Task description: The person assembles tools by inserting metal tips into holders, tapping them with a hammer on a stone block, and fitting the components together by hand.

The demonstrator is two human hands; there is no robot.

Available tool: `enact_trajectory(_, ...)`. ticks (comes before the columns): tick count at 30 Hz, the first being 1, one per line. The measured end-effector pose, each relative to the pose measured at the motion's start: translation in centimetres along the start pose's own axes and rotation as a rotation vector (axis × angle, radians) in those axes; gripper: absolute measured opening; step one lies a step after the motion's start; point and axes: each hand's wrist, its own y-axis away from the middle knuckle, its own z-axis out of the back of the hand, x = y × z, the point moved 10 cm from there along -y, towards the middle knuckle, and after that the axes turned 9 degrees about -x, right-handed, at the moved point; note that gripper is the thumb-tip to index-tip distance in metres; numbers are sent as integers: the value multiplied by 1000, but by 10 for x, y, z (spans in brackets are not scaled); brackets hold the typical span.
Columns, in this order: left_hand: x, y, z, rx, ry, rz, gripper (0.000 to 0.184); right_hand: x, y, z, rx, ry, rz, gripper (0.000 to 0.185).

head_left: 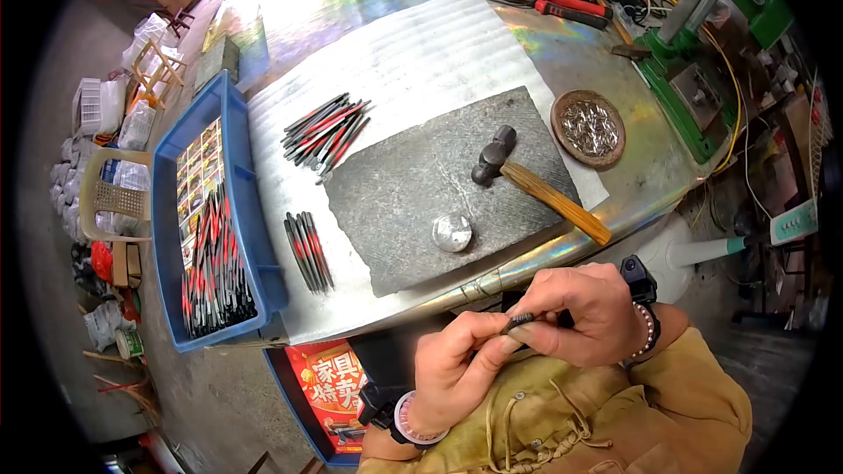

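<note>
In front of my body, close to the table's near edge, my left hand (461, 364) and my right hand (587, 314) are pinched together. Between their fingertips is a small black piece (518, 321), mostly covered, so its kind cannot be made out. Just beyond the hands lies a grey stone slab (395, 184). On it rest a hammer with a wooden handle (553, 202) and a shiny round metal piece (452, 233). A round bowl (559, 142) of small silvery metal pieces stands right of the slab.
Slim black-and-red tools lie in one pile (327, 133) and a smaller row (309, 252) on white foam (421, 53). A blue bin (162, 211) at left holds many more. Pliers (571, 10) and a green press (685, 105) stand at the right back.
</note>
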Motion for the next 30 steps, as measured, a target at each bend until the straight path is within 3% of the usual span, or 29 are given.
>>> enact_trajectory(12, -8, -1, 2, -7, -60, -83, 15, -1, 2, -1, -8, -8, 1, 12)
enact_trajectory(21, -4, 2, -2, 55, -115, 44, 13, -5, 3, -5, -2, 15, -1, 10)
enact_trajectory(25, 11, 4, -5, 87, 60, 245, 10, -22, 4, -12, 56, -71, -265, 16)
enact_trajectory(28, 23, 6, -6, 80, 243, 376, 11, -54, 16, -27, 78, -406, -688, 17)
enact_trajectory(30, 24, 6, -7, 93, 324, 438, 14, -61, 15, -32, 98, -435, -748, 15)
